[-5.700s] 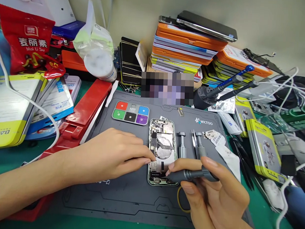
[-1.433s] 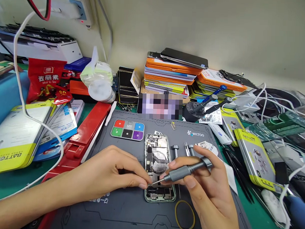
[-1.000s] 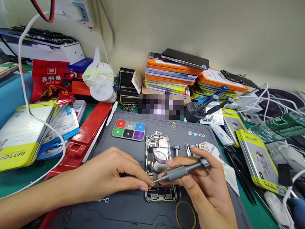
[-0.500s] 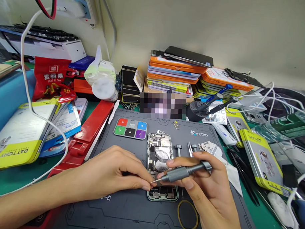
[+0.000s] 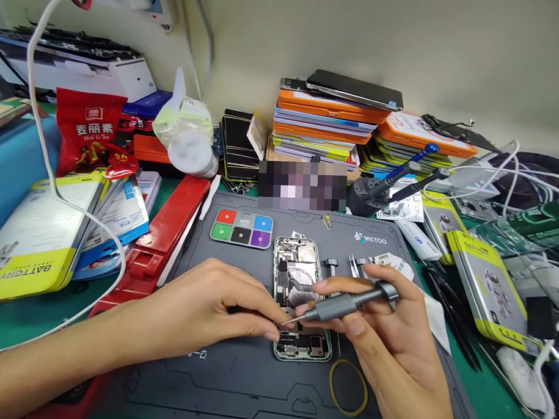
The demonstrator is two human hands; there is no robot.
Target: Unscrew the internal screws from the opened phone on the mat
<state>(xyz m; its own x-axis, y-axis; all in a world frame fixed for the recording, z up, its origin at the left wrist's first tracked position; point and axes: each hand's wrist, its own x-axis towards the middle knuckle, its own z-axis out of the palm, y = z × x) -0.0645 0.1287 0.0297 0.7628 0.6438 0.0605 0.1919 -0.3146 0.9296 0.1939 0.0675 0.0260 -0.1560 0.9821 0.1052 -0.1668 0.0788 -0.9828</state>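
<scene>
While the right hand [image 5: 394, 342] holds a screwdriver [image 5: 335, 307] over the opened phone [image 5: 300, 277] on the mat [image 5: 237, 379], the left hand [image 5: 230, 299] pinches by the tip, contents unclear: likely screw work, next needing steadiness.

Clutter rings a green table [image 5: 9, 322] below a pale wall [image 5: 450, 50].
At the left, a red snack bag [image 5: 90, 129] stands behind yellow-and-white battery boxes [image 5: 35, 237], a white cable [image 5: 33, 72] looping over them, while a red hinged tool [image 5: 181, 209] slants to their right; at the back, a tilted white jar [image 5: 190, 154] sits near a case stack [image 5: 326, 107], mostly orange and yellow, topped by a dark flat device [image 5: 354, 88]; at the right, a black tool stand [image 5: 365, 197] holds slanting tools, with a green bottle [image 5: 531, 221] farther right.
</scene>
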